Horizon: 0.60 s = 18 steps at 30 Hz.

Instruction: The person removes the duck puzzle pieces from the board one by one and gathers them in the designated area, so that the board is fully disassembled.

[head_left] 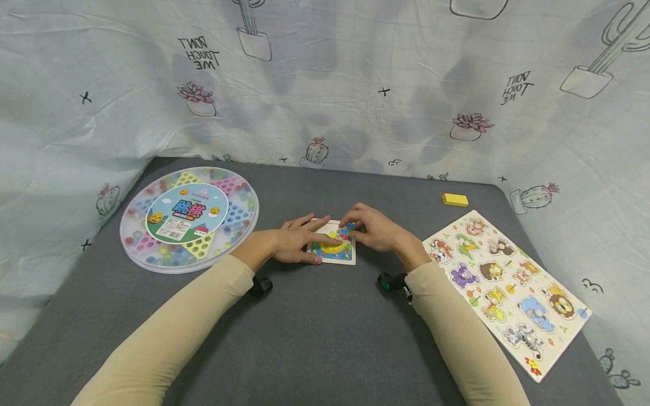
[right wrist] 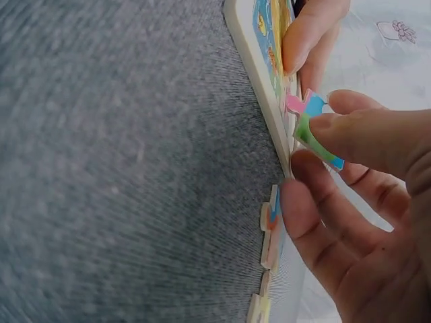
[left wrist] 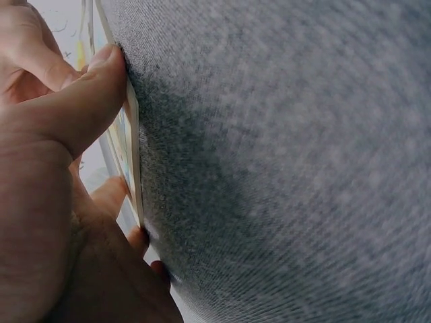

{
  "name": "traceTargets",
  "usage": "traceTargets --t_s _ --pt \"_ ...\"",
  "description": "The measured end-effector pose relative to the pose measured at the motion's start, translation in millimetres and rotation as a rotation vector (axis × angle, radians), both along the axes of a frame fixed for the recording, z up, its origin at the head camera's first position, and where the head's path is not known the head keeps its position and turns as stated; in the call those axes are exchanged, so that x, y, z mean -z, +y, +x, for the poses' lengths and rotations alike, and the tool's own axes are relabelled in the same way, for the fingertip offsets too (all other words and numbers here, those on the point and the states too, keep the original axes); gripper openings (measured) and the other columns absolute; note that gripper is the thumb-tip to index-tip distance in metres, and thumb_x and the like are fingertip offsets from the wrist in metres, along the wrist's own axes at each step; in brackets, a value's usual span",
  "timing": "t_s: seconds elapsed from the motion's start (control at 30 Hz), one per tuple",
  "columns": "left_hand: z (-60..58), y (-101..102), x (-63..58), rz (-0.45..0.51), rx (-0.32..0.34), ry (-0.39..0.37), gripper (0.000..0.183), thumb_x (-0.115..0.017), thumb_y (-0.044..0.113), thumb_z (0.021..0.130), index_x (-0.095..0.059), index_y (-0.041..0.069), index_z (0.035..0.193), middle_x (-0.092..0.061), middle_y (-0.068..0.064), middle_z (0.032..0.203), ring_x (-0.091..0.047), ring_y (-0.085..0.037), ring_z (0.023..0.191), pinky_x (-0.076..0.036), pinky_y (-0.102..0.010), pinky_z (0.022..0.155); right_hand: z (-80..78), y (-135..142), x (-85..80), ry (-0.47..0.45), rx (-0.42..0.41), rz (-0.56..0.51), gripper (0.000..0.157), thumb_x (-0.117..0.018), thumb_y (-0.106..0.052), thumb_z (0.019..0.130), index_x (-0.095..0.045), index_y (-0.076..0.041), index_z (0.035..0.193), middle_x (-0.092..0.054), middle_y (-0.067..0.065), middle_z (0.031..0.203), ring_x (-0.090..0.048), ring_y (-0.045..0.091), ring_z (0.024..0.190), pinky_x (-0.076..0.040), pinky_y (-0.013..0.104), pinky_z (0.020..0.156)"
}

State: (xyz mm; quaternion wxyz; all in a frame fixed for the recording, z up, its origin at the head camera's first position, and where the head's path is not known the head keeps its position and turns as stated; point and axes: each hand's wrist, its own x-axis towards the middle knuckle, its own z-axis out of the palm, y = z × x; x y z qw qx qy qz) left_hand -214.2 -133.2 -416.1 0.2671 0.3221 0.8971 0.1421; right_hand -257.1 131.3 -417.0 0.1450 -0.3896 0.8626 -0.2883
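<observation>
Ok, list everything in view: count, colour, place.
Table: one, grey, mid-view
Puzzle board: one, blue and yellow, mid-table
Puzzle piece: one, green, blue and pink, at the puzzle board
Loose pieces: at least two, partly blue and orange, near the puzzle board
Round game: one, multicoloured, left
Animal board: one, cream, right
Block: one, yellow, beyond the animal board
Printed cloth: one or more, white, behind the table
Sleeves: two, beige, foreground
Wristbands: two, mostly black, at the sleeves
Left hand: one, on the puzzle board
Right hand: one, pinching the puzzle piece
</observation>
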Motion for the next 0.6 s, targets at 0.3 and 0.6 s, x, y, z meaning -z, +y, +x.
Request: traceTargets --t_s 0.3,0.6 --pt "0.9 1 -0.4 0.009 -0.018 -0.013 0.06 -0.058 0.051 0.102 -0.034 0.054 0.156 0.008 0.004 0.174 0.012 -0.035 0.159 -0.006 -0.068 0.121 3.9 1 0.4 0.0 0.018 -0.051 0.022 -0.064 -0.004 0.101 -0.07 -0.007 0.122 -0.057 0.013 0.121 -0.06 0.024 0.091 -0.053 0.041 0.083" --pt "-0.8 1 0.3 0.009 -0.013 0.0 0.061 -0.06 0.052 0.101 -0.034 0.053 0.156 0.007 0.003 0.174 0.01 -0.036 0.159 -0.008 -0.069 0.12 4.1 12 -6.0 -0.006 0.028 -0.096 0.026 -0.064 -0.002 0.1 -0.067 -0.005 0.126 -0.059 0.01 0.125 -0.062 0.025 0.099 -0.057 0.039 0.084"
